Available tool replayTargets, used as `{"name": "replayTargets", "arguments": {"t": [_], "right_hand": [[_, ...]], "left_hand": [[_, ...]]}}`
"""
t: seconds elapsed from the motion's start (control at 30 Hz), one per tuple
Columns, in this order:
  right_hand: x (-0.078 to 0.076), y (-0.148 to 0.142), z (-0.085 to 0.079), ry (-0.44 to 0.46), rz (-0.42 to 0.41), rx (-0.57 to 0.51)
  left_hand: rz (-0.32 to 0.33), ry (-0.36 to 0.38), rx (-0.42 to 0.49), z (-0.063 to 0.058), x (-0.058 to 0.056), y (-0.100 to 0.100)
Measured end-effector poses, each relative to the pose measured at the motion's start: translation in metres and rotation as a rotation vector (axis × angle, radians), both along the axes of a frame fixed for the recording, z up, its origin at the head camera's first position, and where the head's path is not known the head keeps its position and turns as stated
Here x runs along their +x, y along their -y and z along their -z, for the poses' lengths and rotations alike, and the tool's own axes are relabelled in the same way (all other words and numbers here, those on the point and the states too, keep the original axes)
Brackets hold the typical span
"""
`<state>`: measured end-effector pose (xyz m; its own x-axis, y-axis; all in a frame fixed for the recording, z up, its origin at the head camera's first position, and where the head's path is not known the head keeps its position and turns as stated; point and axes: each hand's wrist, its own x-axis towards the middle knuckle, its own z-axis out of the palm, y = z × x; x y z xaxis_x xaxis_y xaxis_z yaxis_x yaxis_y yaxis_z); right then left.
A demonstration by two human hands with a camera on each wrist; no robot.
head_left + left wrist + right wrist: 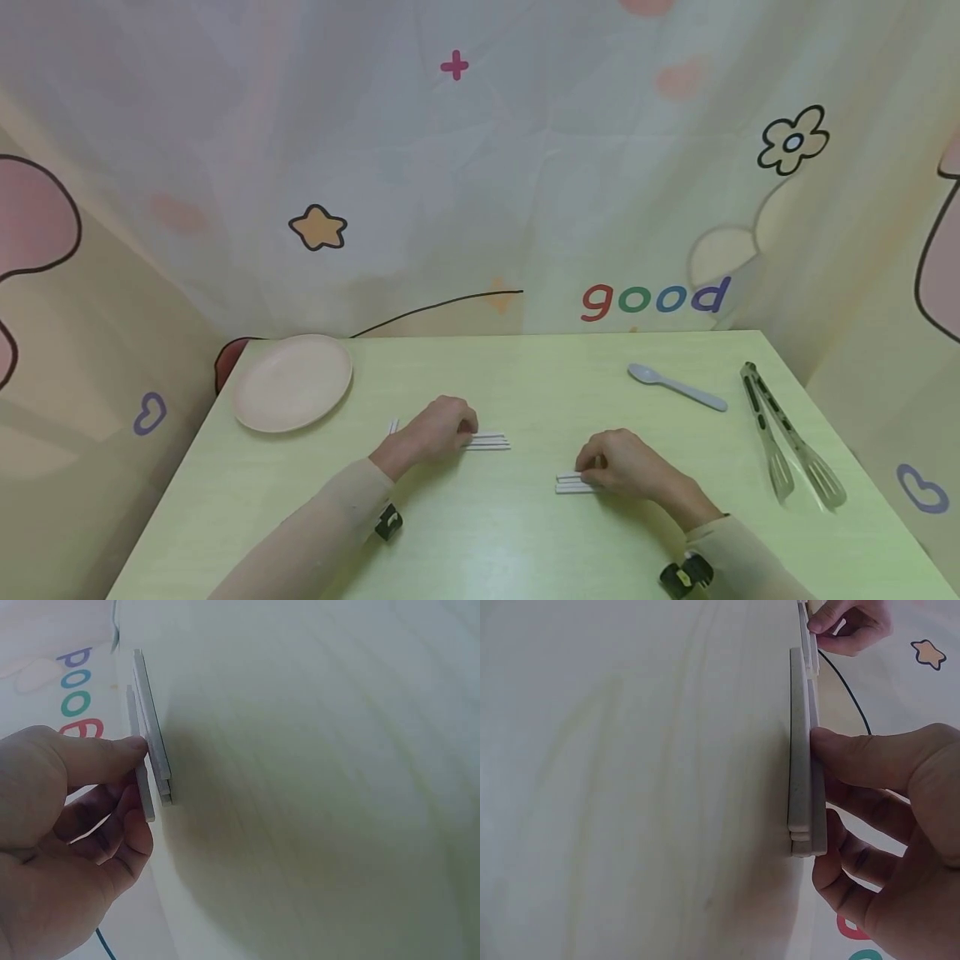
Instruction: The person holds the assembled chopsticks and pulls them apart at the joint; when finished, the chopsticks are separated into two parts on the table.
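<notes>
Head view: a pale green tabletop [487,542] runs away from a person in long pale sleeves [322,521], closed in behind and on both sides by a light cloth backdrop [420,158] with soft folds. Its prints include an orange star [318,227] above and beyond the left hand [431,427], and the word "good" [655,298] in coloured letters beyond the right hand [622,462]. Each hand is bent down to the table, thumb and fingers drawn together on white sticks — a left set [489,442] shows to the right of the left hand, a right set [572,486] to the left of the right hand. A pinkish plate [292,385] lies beyond the left hand, to its left; beyond the right hand, to its right, are a grey-blue spoon [684,390] and metal tongs [787,442].

Left wrist view: the left hand pinches one stick between thumb and fingers, with others just beside it. The tabletop shows faint wavy streaks and the hand's shadow.

Right wrist view: the right hand's thumb and fingers pinch its sticks, which lie side by side — past them, the left hand appears, near the cloth.
</notes>
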<state>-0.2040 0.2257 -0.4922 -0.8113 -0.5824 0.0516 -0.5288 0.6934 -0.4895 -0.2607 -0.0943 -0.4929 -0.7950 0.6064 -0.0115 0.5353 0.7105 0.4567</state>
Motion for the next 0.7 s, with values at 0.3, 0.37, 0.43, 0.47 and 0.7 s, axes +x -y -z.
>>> {"name": "replayTargets", "arguments": {"t": [0.3, 0.37, 0.43, 0.47, 0.7], "right_hand": [[-0.0002, -0.0012, 0.0004, 0.020, 0.001, -0.016], [-0.0003, -0.0013, 0.0007, 0.025, 0.004, -0.017], [-0.0004, -0.0013, 0.0012, 0.031, 0.011, -0.013], [-0.0005, -0.0015, 0.0014, 0.030, 0.010, -0.014], [0.0006, -0.0010, 0.0019, 0.084, 0.060, 0.002]], "left_hand": [[0.001, 0.010, -0.007, -0.0006, -0.0019, -0.0012], [0.002, 0.011, -0.010, -0.0012, -0.0020, -0.0015], [-0.002, 0.018, -0.012, -0.0015, -0.0023, -0.0020], [-0.003, 0.022, -0.014, -0.0011, -0.0026, -0.0022], [0.017, 0.009, -0.029, 0.0012, -0.0033, -0.0018]]}}
